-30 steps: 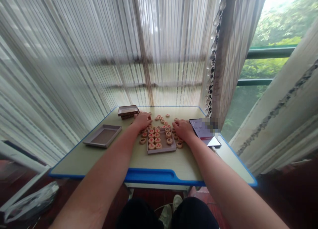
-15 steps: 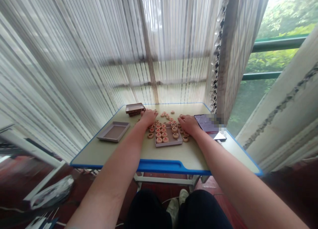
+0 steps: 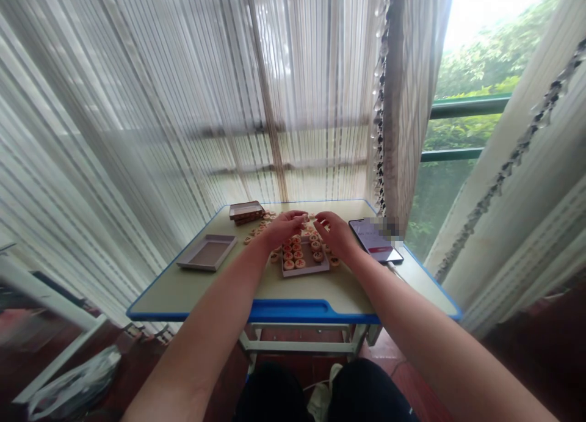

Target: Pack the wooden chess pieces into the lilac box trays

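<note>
My left hand [image 3: 286,226] is over the far side of a shallow grey box [image 3: 306,272], its fingertips closed on a round, pale xiangqi piece [image 3: 305,217]. Close by on the right, my right hand [image 3: 335,231] has its thumb and fingers apart, with nothing visible between them. Inside the box, red-marked pieces [image 3: 300,264] line the left side and dark-marked pieces [image 3: 317,256] stand on the right, with bare floor between. Loose pieces [image 3: 262,226] lie beyond and beside the box, partly hidden by my hands.
A grey box lid [image 3: 208,254] lies on the table's left side. Behind it are stacked brown trays [image 3: 246,211]. A phone [image 3: 378,245] with a cable lies to the right. The table [image 3: 183,294] has a blue edge, and curtains [image 3: 320,165] hang behind it.
Both hands have come inward from either side of the box and now nearly meet above its far side. A piece now shows in my left fingertips. The camera view has shifted slightly.
</note>
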Tool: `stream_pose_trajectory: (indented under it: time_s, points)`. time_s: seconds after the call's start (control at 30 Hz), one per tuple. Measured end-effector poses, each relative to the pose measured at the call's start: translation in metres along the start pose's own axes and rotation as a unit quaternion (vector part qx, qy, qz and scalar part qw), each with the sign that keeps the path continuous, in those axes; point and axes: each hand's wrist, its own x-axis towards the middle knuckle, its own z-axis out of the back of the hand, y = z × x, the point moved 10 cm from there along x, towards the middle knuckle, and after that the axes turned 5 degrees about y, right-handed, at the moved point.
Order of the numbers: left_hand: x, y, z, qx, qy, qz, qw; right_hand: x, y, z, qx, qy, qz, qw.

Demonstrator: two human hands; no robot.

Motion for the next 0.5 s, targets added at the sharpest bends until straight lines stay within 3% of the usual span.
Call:
stream_pose_trajectory:
  time_s: [0.13,0.27,0.37,0.5]
  points:
    - [0.002,-0.002,0.004,-0.039,-0.008,-0.034,0.999,0.002,-0.008,0.002,0.038,-0.005,-0.027,0.999]
    - [0.002,-0.009,0.008,0.020,-0.024,-0.071,0.997,0.004,-0.025,-0.004,0.142,0.003,-0.088,0.986]
    - [0.000,-0.012,0.004,0.100,-0.023,-0.068,0.992,0.003,-0.034,-0.020,0.269,0.041,-0.141,0.952]
    - [-0.003,-0.016,-0.007,0.124,0.000,-0.065,0.990,0.003,-0.034,-0.029,0.392,0.055,-0.158,0.904]
